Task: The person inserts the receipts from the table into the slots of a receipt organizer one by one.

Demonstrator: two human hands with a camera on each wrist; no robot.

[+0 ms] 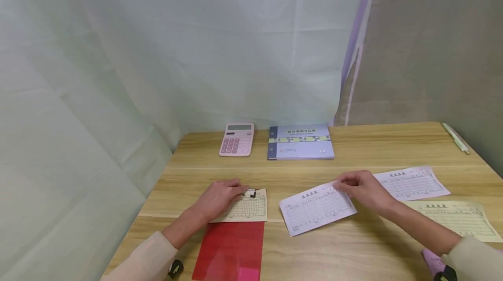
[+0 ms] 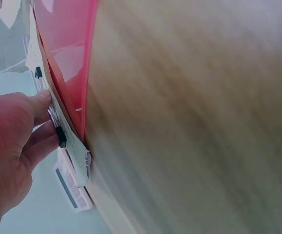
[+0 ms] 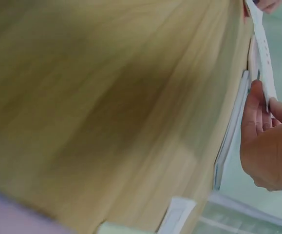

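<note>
"What does the left hand (image 1: pixel 222 196) have?"

"Its thumb and fingers grip the metal clip (image 1: pixel 249 193) at the top of the red clipboard (image 1: pixel 235 244). A cream printed form (image 1: pixel 251 209) lies beneath the clip, over the board's upper part."

"And the right hand (image 1: pixel 369 191)?"

"It pinches a white printed form (image 1: pixel 316 206) by the upper right corner. The sheet is raised off the wooden table (image 1: pixel 298 259), tilted, to the right of the clipboard and apart from it."

"Anything beside that hand?"

"A second white form (image 1: pixel 412 185) lies to its right, with a pale yellow form (image 1: pixel 452 220) just nearer the person."

"Farther back?"

"A pink calculator (image 1: pixel 237 141) and, right of it, a blue ledger (image 1: pixel 300 143)."
</note>
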